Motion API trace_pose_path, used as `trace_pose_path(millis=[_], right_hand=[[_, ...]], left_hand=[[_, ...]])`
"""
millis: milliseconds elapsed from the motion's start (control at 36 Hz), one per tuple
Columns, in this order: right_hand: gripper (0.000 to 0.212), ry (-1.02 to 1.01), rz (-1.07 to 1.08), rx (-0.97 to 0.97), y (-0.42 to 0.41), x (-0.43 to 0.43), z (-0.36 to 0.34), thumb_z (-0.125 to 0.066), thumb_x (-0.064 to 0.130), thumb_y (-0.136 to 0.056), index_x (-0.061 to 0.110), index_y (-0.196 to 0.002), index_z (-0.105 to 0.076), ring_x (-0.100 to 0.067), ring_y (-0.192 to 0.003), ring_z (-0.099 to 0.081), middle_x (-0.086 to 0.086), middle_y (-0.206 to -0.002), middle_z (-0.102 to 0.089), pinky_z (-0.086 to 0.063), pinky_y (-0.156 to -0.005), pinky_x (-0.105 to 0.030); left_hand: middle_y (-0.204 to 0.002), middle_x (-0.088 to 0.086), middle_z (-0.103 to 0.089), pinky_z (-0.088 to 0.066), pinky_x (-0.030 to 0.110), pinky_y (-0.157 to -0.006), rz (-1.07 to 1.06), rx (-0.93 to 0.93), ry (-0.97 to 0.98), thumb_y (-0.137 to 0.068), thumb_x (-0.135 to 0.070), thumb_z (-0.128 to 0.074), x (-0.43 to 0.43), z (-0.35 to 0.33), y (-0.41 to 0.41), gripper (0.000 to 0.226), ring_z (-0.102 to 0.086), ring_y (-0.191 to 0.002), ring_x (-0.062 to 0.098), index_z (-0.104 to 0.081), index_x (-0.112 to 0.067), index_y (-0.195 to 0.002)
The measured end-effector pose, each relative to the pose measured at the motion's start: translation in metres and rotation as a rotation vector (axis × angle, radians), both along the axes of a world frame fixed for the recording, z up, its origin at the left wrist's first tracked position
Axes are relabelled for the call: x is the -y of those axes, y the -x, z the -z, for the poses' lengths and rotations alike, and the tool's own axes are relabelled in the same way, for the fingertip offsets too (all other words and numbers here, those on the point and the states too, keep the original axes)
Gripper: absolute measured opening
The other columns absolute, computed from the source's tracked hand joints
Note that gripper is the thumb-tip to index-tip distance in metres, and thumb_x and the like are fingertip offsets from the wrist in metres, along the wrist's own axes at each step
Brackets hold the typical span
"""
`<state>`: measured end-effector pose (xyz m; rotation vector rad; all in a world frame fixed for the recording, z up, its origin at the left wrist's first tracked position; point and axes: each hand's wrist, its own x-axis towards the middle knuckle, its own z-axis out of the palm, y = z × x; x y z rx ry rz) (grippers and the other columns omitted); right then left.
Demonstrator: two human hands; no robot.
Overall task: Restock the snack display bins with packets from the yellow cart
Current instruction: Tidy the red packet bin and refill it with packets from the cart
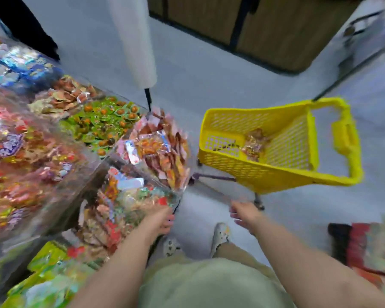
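The yellow cart (265, 172) stands on the floor to the right, with a small pile of snack packets (255, 142) lying in its basket. On the left are clear display bins (142, 192) filled with coloured packets. My left hand (159, 221) rests at the near corner of the closest bin, fingers curled over its edge; whether it holds a packet I cannot tell. Between the bins and the cart, my right hand (245, 213) hovers above the floor with loosely curled fingers and nothing in it. The whole view is blurred by motion.
A white pillar (131, 41) rises behind the bins. A wooden counter (265, 30) stands at the back right. More packets lie on a shelf (369, 247) at the right edge. My feet (219, 235) stand on the pale floor between bins and cart.
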<state>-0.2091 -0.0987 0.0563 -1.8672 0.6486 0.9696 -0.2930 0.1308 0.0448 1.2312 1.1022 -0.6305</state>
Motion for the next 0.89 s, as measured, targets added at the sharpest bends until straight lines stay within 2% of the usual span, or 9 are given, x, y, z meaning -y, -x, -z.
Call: trace_pose_path(millis=[56, 139, 194, 306, 417, 556, 667, 750, 889], right_hand=[[0.015, -0.004, 0.121, -0.076, 0.011, 0.038, 0.007, -0.045, 0.012, -0.095, 0.016, -0.081, -0.048, -0.011, -0.060, -0.045, -0.004, -0.074, -0.050, -0.032, -0.055, -0.021], [0.010, 0.029, 0.209, -0.172, 0.024, 0.088, 0.016, -0.049, 0.016, -0.095, 0.009, -0.089, -0.052, -0.015, -0.066, -0.050, -0.006, -0.077, -0.054, -0.039, -0.060, -0.025], [0.011, 0.042, 0.213, -0.214, 0.028, 0.118, 0.019, -0.050, 0.017, -0.095, 0.011, -0.086, -0.053, -0.015, -0.066, -0.052, -0.005, -0.076, -0.055, -0.039, -0.061, -0.025], [0.012, 0.071, 0.192, -0.282, 0.019, 0.165, 0.020, -0.051, 0.015, -0.093, 0.013, -0.081, -0.051, -0.013, -0.061, -0.051, -0.003, -0.074, -0.055, -0.037, -0.057, -0.022], [0.006, 0.056, 0.151, -0.262, -0.015, 0.199, 0.020, -0.050, 0.018, -0.093, 0.014, -0.089, -0.051, -0.013, -0.063, -0.051, -0.002, -0.079, -0.055, -0.038, -0.059, -0.023], [0.009, -0.011, 0.160, -0.191, -0.068, 0.212, 0.014, -0.052, 0.025, -0.093, 0.018, -0.088, -0.053, -0.010, -0.069, -0.055, 0.001, -0.083, -0.057, -0.042, -0.063, -0.024], [0.007, -0.103, 0.237, -0.114, -0.109, 0.202, 0.006, -0.052, 0.024, -0.093, 0.021, -0.087, -0.054, -0.009, -0.069, -0.055, 0.003, -0.080, -0.058, -0.043, -0.064, -0.023], [0.014, -0.109, 0.200, -0.061, -0.140, 0.186, 0.002, -0.049, 0.021, -0.093, 0.019, -0.080, -0.052, -0.008, -0.062, -0.052, 0.002, -0.074, -0.055, -0.040, -0.058, -0.021], [0.017, -0.083, 0.091, -0.053, -0.190, 0.162, 0.005, -0.049, 0.021, -0.092, 0.018, -0.075, -0.051, -0.009, -0.057, -0.047, 0.000, -0.069, -0.051, -0.035, -0.046, -0.017]], left_hand=[[-0.072, 0.002, -0.049, -0.034, 0.021, -0.052, 0.062, -0.044, 0.004, -0.099, -0.019, -0.042, 0.019, 0.010, -0.006, 0.020, -0.044, -0.058, 0.013, -0.049, -0.019, -0.080], [-0.074, 0.005, -0.050, -0.038, 0.022, -0.050, 0.146, -0.098, -0.007, -0.098, -0.018, -0.044, 0.047, 0.021, -0.017, 0.017, -0.049, -0.053, 0.014, -0.050, -0.017, -0.082], [-0.075, 0.008, -0.053, -0.039, 0.024, -0.056, 0.224, -0.127, -0.063, -0.098, -0.016, -0.044, 0.068, 0.026, -0.025, 0.016, -0.051, -0.058, 0.018, -0.050, -0.014, -0.084], [-0.068, 0.008, -0.049, -0.031, 0.023, -0.050, 0.348, -0.130, -0.122, -0.100, -0.013, -0.041, 0.105, 0.034, -0.039, 0.022, -0.043, -0.053, 0.019, -0.047, -0.014, -0.078], [-0.076, 0.010, -0.054, -0.034, 0.025, -0.057, 0.309, -0.116, -0.153, -0.100, -0.016, -0.043, 0.137, 0.036, -0.063, 0.017, -0.048, -0.059, 0.021, -0.050, -0.014, -0.084], [-0.074, 0.008, -0.053, -0.039, 0.022, -0.048, 0.261, -0.067, -0.165, -0.099, -0.013, -0.044, 0.160, 0.029, -0.107, 0.016, -0.048, -0.059, 0.018, -0.050, -0.014, -0.085], [-0.079, 0.009, -0.056, -0.038, 0.027, -0.057, 0.292, -0.052, -0.191, -0.099, -0.015, -0.044, 0.165, 0.024, -0.140, 0.011, -0.051, -0.064, 0.018, -0.053, -0.010, -0.104], [-0.082, 0.008, -0.058, -0.040, 0.028, -0.061, 0.338, -0.049, -0.202, -0.100, -0.017, -0.043, 0.164, 0.025, -0.165, 0.016, -0.052, -0.068, 0.018, -0.053, -0.010, -0.110], [-0.081, 0.007, -0.057, -0.039, 0.028, -0.059, 0.373, -0.081, -0.214, -0.099, -0.016, -0.043, 0.153, 0.033, -0.210, 0.014, -0.053, -0.066, 0.018, -0.054, -0.010, -0.105]])
